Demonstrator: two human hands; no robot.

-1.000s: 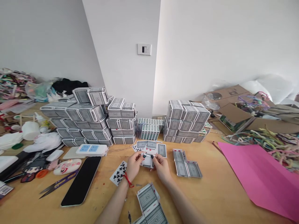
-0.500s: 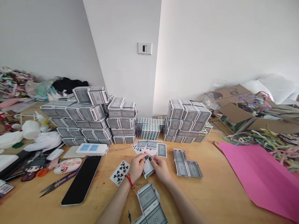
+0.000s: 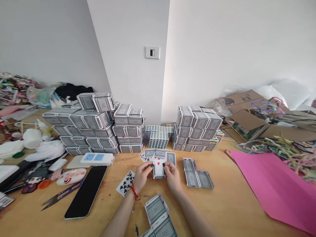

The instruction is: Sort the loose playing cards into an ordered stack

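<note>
Between my two hands is a playing card (image 3: 158,170), a two of hearts, face up, with a strip of patterned back along its near edge. My left hand (image 3: 140,178), with a red string bracelet at the wrist, pinches its left side. The right side is pinched by my right hand (image 3: 173,177). Just beyond lie loose playing cards (image 3: 171,158), some face down. A ten of clubs (image 3: 125,185) rests left of my left hand. Near me sits an L-shaped piece of joined folded cards (image 3: 156,209); a similar L-shaped piece (image 3: 191,174) lies to the right.
Stacked blocks of folded cards stand at left (image 3: 91,131) and right (image 3: 197,128), with small card packs (image 3: 158,140) between. On the left are a phone (image 3: 86,192), scissors (image 3: 61,194) and a power strip (image 3: 97,159). Pink paper (image 3: 274,187) covers the right side.
My hands have moved apart to the card's two sides, and its face now shows. Before, my fingertips met over it, and it lay tilted and lower.
</note>
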